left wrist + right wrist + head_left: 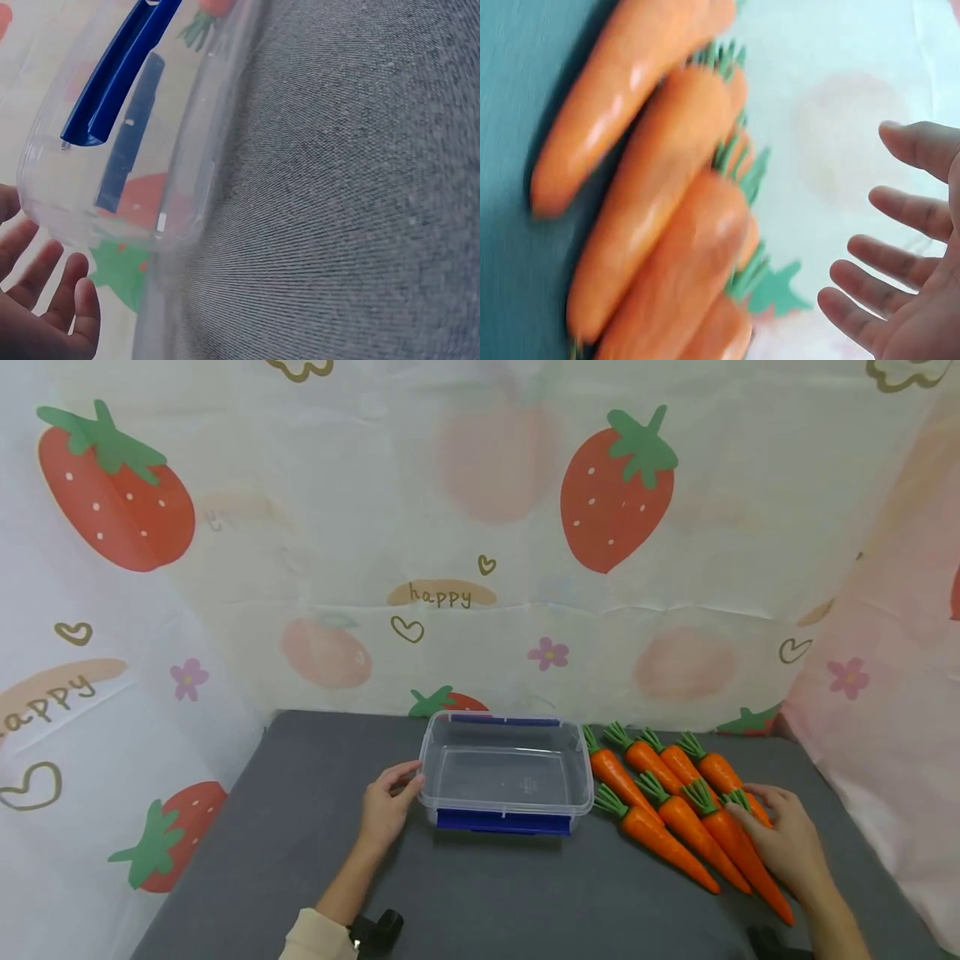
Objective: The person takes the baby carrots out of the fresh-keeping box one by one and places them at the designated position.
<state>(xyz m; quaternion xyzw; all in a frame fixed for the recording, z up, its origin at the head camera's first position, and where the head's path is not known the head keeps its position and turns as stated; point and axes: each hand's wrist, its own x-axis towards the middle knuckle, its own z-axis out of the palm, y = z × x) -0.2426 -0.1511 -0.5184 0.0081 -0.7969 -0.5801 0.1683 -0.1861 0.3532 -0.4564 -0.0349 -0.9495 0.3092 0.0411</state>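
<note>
A clear plastic food container (510, 783) with blue side clips stands in the middle of the grey table, its top uncovered. My left hand (390, 802) is at its left side, fingertips at the rim; the left wrist view shows loosely bent fingers (61, 289) beside the container's corner (90, 217). To the right of the container lie several orange carrots (667, 835) with green tops, side by side and slanted. Over the rightmost carrots is my right hand (787, 835). Its fingers (889, 259) are spread in the right wrist view, with nothing in them.
The grey table (322, 777) reaches back to a white cloth wall (337, 527) printed with strawberries, hearts and flowers. Similar cloth hangs at both sides. The carrots lie close against the container's right side.
</note>
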